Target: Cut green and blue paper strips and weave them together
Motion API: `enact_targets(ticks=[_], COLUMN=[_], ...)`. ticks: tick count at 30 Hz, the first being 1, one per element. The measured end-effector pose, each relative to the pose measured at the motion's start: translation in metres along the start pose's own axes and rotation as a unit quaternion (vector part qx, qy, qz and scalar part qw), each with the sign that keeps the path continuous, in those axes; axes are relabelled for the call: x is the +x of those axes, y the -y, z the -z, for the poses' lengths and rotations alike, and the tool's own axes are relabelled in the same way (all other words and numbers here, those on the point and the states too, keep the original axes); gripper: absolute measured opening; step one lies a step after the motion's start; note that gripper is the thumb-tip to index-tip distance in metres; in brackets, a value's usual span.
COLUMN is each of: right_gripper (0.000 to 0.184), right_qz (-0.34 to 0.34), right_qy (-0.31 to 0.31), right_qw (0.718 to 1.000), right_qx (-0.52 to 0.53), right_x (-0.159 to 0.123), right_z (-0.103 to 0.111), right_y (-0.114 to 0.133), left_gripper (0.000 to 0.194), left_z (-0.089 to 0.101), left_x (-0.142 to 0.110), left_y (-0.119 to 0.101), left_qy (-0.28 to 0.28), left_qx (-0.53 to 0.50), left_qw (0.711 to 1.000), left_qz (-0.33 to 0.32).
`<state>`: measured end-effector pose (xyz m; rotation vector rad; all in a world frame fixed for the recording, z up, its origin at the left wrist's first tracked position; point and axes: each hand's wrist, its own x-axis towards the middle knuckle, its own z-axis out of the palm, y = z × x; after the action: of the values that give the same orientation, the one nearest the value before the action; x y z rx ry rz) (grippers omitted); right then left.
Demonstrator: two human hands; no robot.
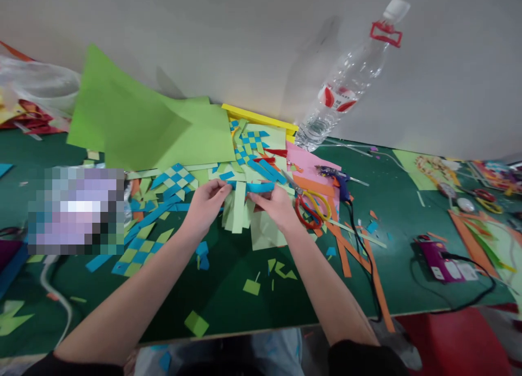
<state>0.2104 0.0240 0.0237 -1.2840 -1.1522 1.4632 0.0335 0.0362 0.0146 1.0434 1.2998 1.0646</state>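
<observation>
Between my two hands a blue paper strip (261,187) runs sideways, crossing a pale green paper strip (238,207) that hangs down toward me. My left hand (209,202) pinches the left end near the crossing. On the other side my right hand (278,203) has the strip's right end between thumb and fingers. More pale green paper lies beneath. Woven blue and green checkered pieces (175,181) rest left of my left hand, with another woven piece (141,254) nearer me. Scissors with red and yellow handles (312,207) lie just right of my right hand.
Large green sheets (163,131) lean on the wall. A clear plastic bottle (346,88) stands at the back right. A glue gun (340,183) trails a black cord. Orange strips (377,278), a purple power strip (442,262) and a pixelated device (77,210) occupy the green table (244,319).
</observation>
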Motion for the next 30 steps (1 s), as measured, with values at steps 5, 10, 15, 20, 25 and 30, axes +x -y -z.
enact_targets(ticks=[5, 10, 15, 20, 25, 30], right_gripper=[0.038, 0.054, 0.078, 0.066, 0.039, 0.025], right_qz=[-0.025, -0.072, -0.091, -0.062, 0.048, 0.148], right_qy=[0.034, 0.050, 0.041, 0.042, 0.040, 0.028], right_qw=[0.999, 0.996, 0.990, 0.972, 0.889, 0.853], right_qx=[-0.023, -0.035, -0.097, -0.221, -0.453, -0.500], right_x=[-0.022, -0.047, -0.068, -0.078, -0.082, -0.069], right_z=[0.000, -0.001, 0.007, 0.020, 0.033, 0.039], right_y=[-0.004, -0.013, -0.020, -0.017, -0.004, -0.001], left_gripper=[0.029, 0.025, 0.035, 0.038, 0.036, 0.030], left_z=[0.003, 0.012, 0.024, 0.031, 0.040, 0.033], left_x=[-0.024, -0.053, -0.073, -0.079, -0.078, -0.070], left_y=[-0.003, 0.001, 0.010, 0.022, 0.026, 0.023], left_qy=[0.008, 0.009, 0.024, 0.037, 0.012, 0.101], left_qx=[0.021, 0.148, 0.276, 0.424, 0.565, 0.582], left_qw=[1.000, 0.988, 0.959, 0.894, 0.756, 0.686], left_qz=[0.006, -0.036, -0.064, -0.140, -0.331, -0.425])
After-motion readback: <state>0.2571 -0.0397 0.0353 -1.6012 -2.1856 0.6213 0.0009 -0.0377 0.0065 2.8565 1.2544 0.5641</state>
